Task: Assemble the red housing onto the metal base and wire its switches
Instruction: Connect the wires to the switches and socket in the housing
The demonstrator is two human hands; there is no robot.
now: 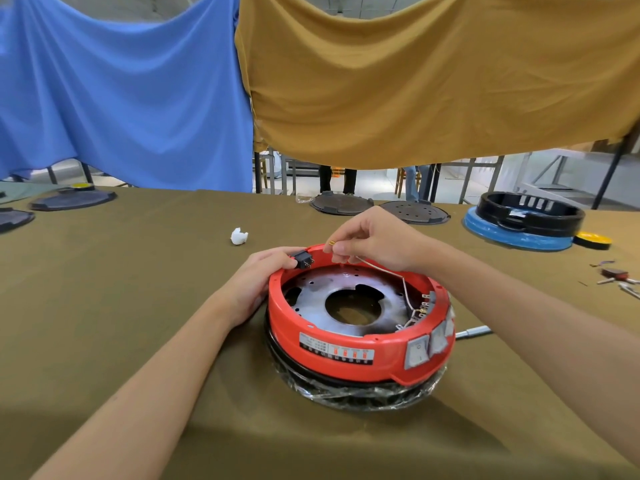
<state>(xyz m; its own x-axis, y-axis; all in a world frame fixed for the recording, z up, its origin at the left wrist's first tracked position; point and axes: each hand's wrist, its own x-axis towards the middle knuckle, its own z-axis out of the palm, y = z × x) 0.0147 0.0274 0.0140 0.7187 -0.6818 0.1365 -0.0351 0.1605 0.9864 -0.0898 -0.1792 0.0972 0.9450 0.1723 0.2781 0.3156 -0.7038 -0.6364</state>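
The red ring-shaped housing (346, 355) sits on a dark metal base (332, 299) with a round centre hole, both resting on a plastic-wrapped black unit. Several white rocker switches (420, 351) line its front right wall. My left hand (263, 275) curls round the housing's far left rim and grips a small black socket (304, 260) with metal prongs. Just right of it, my right hand (367, 242) pinches a white wire (388, 271) near its brass terminal (331, 242). The wire runs down to the switch terminals (420, 311) inside the right wall.
An olive cloth covers the table (138, 306). A crumpled white scrap (239, 236) lies behind the housing. Dark round plates (414, 212) and a black housing on a blue unit (523, 223) stand at the back. Loose terminals and a red part (618, 277) lie far right. A metal tool (474, 331) pokes out beside the housing.
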